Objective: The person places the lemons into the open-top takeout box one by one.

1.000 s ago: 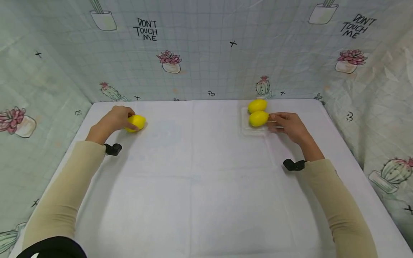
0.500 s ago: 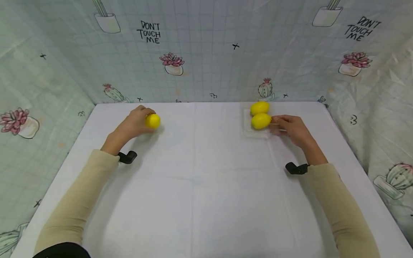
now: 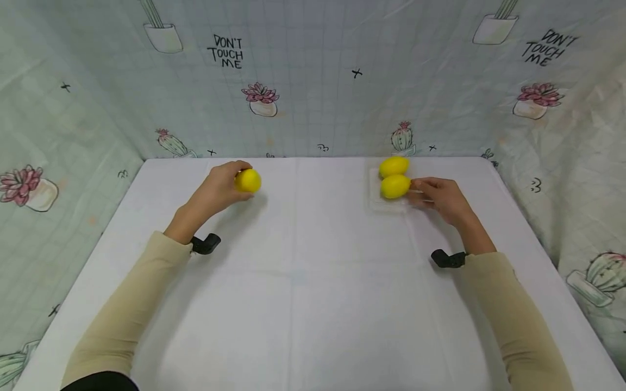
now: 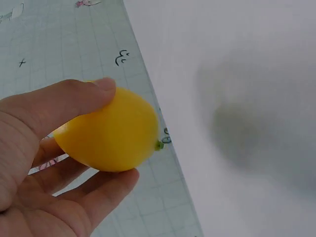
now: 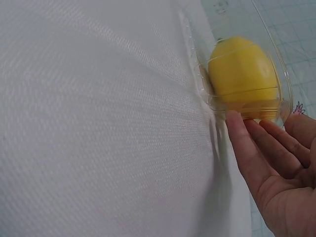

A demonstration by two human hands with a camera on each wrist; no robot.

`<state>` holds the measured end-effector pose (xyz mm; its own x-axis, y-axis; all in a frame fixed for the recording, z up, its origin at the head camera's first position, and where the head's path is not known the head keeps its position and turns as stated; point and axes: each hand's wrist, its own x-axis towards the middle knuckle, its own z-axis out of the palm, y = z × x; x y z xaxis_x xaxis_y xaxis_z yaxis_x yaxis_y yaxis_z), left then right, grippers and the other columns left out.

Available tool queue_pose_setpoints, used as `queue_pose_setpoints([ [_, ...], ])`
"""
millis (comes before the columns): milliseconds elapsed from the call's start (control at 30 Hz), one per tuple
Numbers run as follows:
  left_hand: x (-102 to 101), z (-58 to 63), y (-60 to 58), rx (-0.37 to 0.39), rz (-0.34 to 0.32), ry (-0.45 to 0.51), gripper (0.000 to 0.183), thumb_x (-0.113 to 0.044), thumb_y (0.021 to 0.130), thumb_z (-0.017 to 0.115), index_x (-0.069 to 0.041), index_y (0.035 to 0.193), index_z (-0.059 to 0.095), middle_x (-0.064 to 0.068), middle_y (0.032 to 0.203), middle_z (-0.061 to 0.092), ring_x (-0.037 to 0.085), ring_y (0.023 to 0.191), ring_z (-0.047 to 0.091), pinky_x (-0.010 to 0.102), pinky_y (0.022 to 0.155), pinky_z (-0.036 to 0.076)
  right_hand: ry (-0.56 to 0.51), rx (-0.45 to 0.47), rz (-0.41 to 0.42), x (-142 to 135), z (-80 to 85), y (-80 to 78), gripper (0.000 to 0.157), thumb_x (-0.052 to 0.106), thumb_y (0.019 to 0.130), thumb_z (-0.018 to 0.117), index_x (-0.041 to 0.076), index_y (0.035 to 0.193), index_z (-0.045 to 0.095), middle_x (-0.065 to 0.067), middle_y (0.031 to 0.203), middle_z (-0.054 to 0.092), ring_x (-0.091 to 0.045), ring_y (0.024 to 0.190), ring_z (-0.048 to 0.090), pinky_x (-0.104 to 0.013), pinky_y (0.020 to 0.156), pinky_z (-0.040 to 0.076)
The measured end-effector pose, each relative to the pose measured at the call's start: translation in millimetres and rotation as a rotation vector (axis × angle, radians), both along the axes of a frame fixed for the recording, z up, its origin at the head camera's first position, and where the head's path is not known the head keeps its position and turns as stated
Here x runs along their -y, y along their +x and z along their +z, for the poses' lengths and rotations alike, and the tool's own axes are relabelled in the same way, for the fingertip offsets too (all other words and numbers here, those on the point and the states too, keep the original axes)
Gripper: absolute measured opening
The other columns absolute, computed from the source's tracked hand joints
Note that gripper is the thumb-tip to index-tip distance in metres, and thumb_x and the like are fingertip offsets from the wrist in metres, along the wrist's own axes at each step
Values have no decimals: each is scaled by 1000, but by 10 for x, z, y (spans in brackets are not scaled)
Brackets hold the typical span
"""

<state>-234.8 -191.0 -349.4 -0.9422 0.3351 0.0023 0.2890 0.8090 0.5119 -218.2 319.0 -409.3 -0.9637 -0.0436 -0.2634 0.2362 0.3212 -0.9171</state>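
In the head view, my left hand (image 3: pixel 217 187) grips a yellow lemon (image 3: pixel 248 181) at the left rear of the table. Its thumb and fingers curl round opposite sides, leaving the small green stem end (image 4: pixel 159 145) bare in the left wrist view. The lemon's shadow falls apart from it on the white cloth. My right hand (image 3: pixel 442 199) holds the near side of a clear plastic container (image 3: pixel 379 206) at the right rear, fingertips right at its wall and rim. Two lemons lie in the container, the front lemon (image 3: pixel 395 187) partly overlapping the rear lemon (image 3: pixel 393 166).
A white cloth (image 3: pixel 293 304) with faint creases covers the table. Behind and beside it hangs a patterned curtain (image 3: pixel 313 81), close to the back edge. Black wrist cameras (image 3: pixel 205 244) stick out from both sleeves.
My left hand has carried its lemon rightward along the back of the table, and the lemon has turned in view. The right hand and container stay nearly in place; the head view shifts slightly.
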Motion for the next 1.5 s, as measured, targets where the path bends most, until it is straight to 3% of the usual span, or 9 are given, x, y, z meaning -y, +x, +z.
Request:
queue_pose_setpoints([
  [433, -241, 22, 90, -110, -60, 65, 58, -9, 84, 84, -1, 136, 58, 20, 136, 61, 38, 118, 59, 53, 103, 50, 41, -19, 16, -6, -14, -5, 58, 39, 106, 51, 2, 151, 46, -19, 151, 50, -21, 122, 65, -29, 97, 53],
  [600, -330, -4, 121, -110, -71, 68, 58, -11, 85, 84, -2, 135, 57, 19, 133, 63, 37, 114, 61, 51, 101, 52, 45, -10, 18, -8, -29, 0, 58, 39, 106, 52, 2, 150, 47, -19, 150, 50, -13, 114, 68, -29, 97, 54],
  [733, -413, 5, 133, -115, -84, 78, 59, -14, 85, 84, -3, 137, 58, 17, 134, 63, 35, 115, 61, 48, 101, 53, 55, -8, 24, -18, -15, 6, 57, 38, 106, 52, 2, 150, 47, -18, 150, 50, -13, 115, 66, -32, 99, 52],
  [967, -501, 43, 143, -143, -92, 124, 60, -12, 84, 85, -2, 137, 58, 16, 137, 61, 33, 118, 60, 46, 101, 53, 48, -18, 9, -18, 9, -23, 57, 39, 105, 53, 1, 149, 49, -20, 150, 51, -11, 113, 67, -28, 96, 54],
  [1500, -669, 127, 176, -171, -143, 196, 64, -14, 84, 85, -1, 140, 57, 15, 137, 61, 30, 118, 61, 41, 100, 54, 24, -6, 8, 3, -9, -28, 55, 34, 107, 52, 1, 150, 46, -19, 150, 50, -29, 128, 60, -32, 99, 52],
])
